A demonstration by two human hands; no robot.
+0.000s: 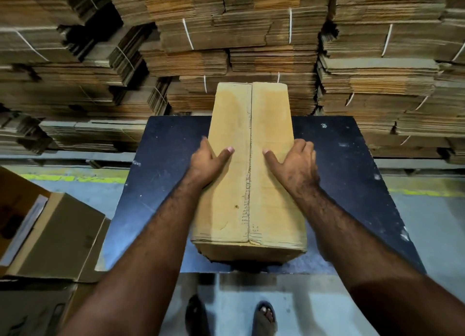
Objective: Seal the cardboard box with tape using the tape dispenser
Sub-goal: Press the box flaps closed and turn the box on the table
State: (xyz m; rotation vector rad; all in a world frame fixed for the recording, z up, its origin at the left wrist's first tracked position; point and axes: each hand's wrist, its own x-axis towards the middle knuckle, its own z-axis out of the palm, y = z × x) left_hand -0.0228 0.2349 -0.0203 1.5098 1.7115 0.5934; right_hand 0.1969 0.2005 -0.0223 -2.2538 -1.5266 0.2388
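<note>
A long tan cardboard box (251,124) lies lengthwise on the dark table (163,159), its two top flaps folded down and meeting at a centre seam. My left hand (207,161) grips the box's left top edge, thumb lying on the flap and fingers down the side. On the opposite edge, my right hand (294,163) holds the box the same way. Both thumbs point toward the seam. I see no tape on the seam. No tape dispenser is in view.
Tall stacks of bundled flat cardboard (251,39) fill the background behind the table. An open cardboard box (50,230) sits on the floor at the left. Grey floor with yellow lines surrounds the table; my sandalled feet (264,318) show below its near edge.
</note>
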